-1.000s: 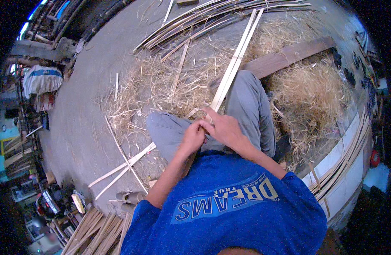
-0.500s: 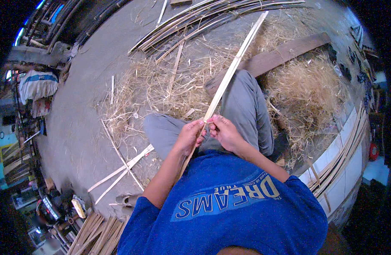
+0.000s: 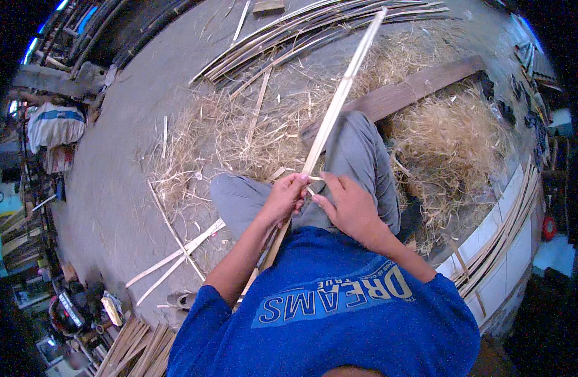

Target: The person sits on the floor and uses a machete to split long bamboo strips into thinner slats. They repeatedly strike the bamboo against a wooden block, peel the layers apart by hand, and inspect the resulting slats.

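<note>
A long bundle of pale, flat bamboo strips (image 3: 335,116) slants up and away from my lap, its lower end running under my left forearm. My left hand (image 3: 287,198) is closed around the bundle near my waist. A short, thin pale strip (image 3: 315,178) crosses the bundle at my left fingertips, its loose end reaching toward my right hand. My right hand (image 3: 352,207) is just to the right, thumb and forefinger spread apart, the fingertips near that strip. Whether they touch it I cannot tell.
A dark wooden plank (image 3: 421,88) lies past my right knee amid heaps of shavings (image 3: 449,141). Long split strips (image 3: 270,47) lie beyond on the floor. Crossed strips (image 3: 182,254) are on the left, stacked slats (image 3: 135,349) lower left, and more strips (image 3: 499,242) on white tiles at right.
My right hand has opened from a pinch at the binding and shifted slightly right. The thin strip's end now shows. My left hand keeps its hold, and the bundle has tilted slightly.
</note>
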A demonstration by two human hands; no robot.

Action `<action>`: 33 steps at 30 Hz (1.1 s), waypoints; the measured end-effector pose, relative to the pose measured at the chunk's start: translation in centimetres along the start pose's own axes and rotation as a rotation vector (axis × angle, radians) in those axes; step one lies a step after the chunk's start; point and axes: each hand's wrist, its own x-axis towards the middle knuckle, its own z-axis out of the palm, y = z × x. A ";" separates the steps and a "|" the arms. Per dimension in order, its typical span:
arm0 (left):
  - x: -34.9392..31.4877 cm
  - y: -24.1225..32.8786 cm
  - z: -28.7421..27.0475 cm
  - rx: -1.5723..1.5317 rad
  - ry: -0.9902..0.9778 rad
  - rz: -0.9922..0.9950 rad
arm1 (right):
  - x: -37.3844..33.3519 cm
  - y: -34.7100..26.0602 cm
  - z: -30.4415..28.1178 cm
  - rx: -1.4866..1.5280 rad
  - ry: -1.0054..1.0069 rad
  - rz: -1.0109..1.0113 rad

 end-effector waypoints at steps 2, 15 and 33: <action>0.1 0.1 0.3 -0.041 0.007 0.035 | 0.0 -0.4 0.2 -0.040 -0.026 0.006; -2.6 0.2 -0.3 -0.039 0.058 0.175 | 2.2 0.1 1.7 0.501 -0.227 -0.007; -6.0 1.0 0.1 -0.153 0.002 0.392 | 2.1 -0.2 2.3 0.334 -0.234 -0.148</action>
